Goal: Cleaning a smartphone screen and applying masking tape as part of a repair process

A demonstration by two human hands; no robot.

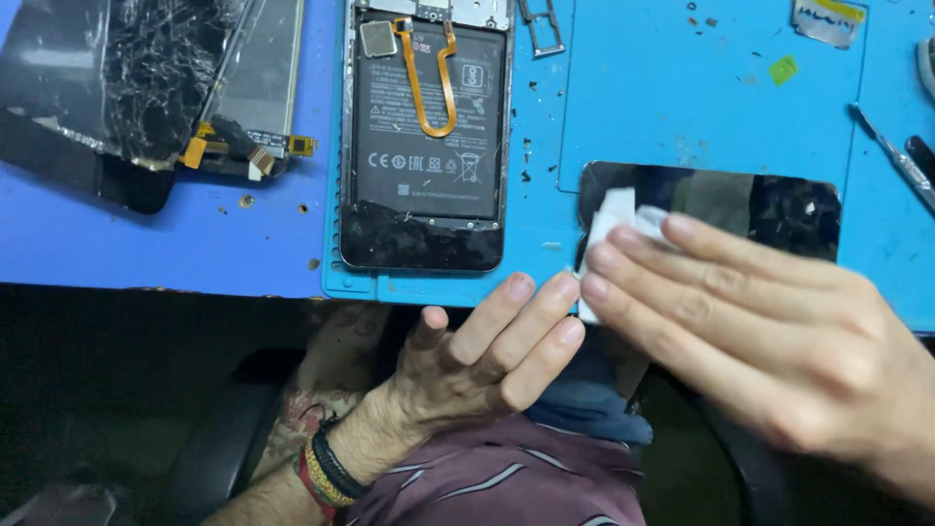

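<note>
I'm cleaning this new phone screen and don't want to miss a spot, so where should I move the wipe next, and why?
Probably slide the white wipe rightward. The right hand presses it on the left end of the black glass panel, the left hand rests at the mat's edge by that same corner, and the rest of the panel lies uncovered to the right.

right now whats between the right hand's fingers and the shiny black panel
A folded white wipe, pressed under the right hand onto the black panel, in the head view.
</note>
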